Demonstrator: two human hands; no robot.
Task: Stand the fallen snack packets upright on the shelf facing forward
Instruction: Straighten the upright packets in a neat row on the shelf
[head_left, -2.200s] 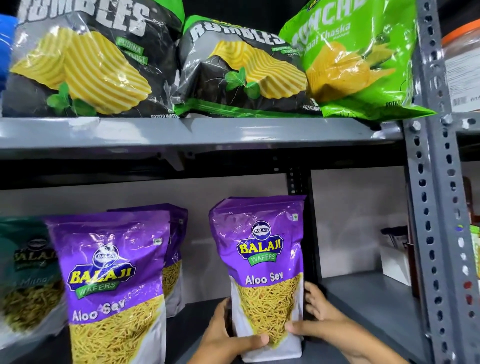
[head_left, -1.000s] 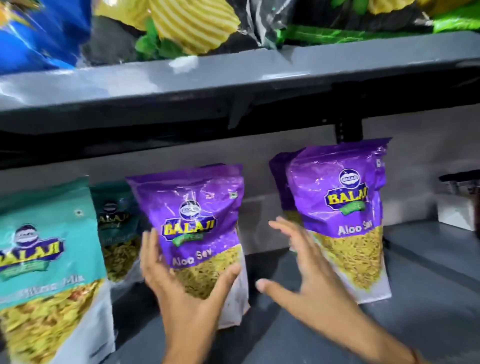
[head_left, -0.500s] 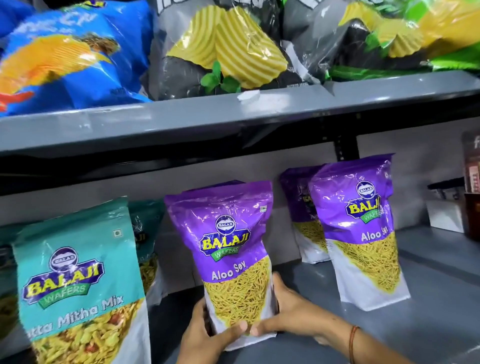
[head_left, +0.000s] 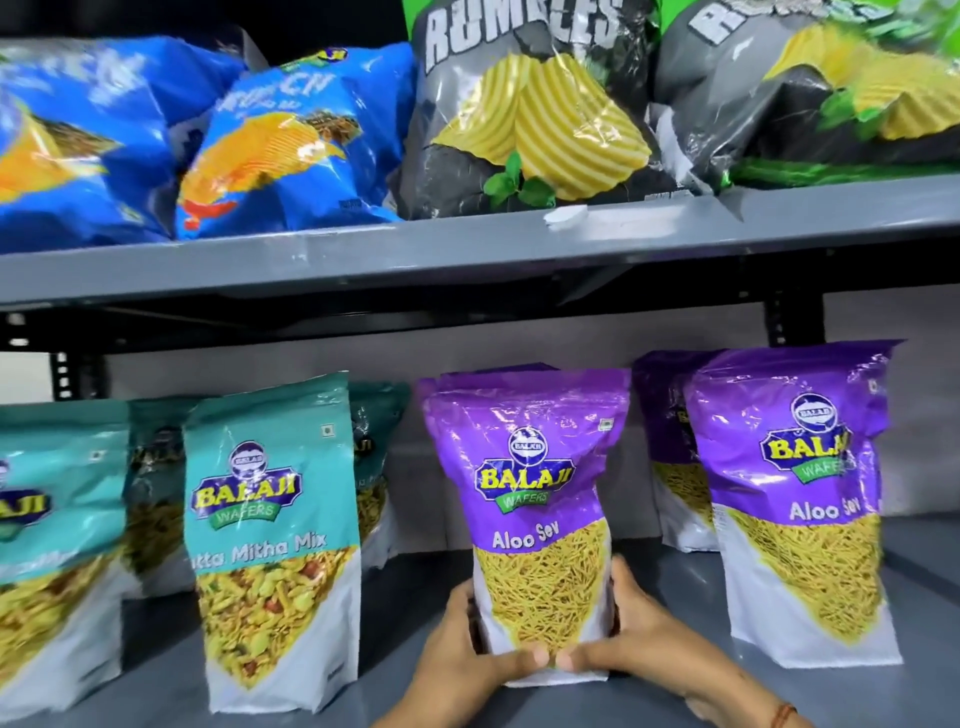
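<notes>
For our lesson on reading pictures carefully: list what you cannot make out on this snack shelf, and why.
- Head view: rear purple packet, label hidden by the front purple packet.
- Far-left teal packet, name cut off by the picture's edge.
- Blue bag, lettering blurred.
- Held packet, lower sides covered by the left hand and right hand.

One head-worn view, close in, faces the shelf (head_left: 467, 249) straight on, looking slightly down toward the lower tier.
</notes>
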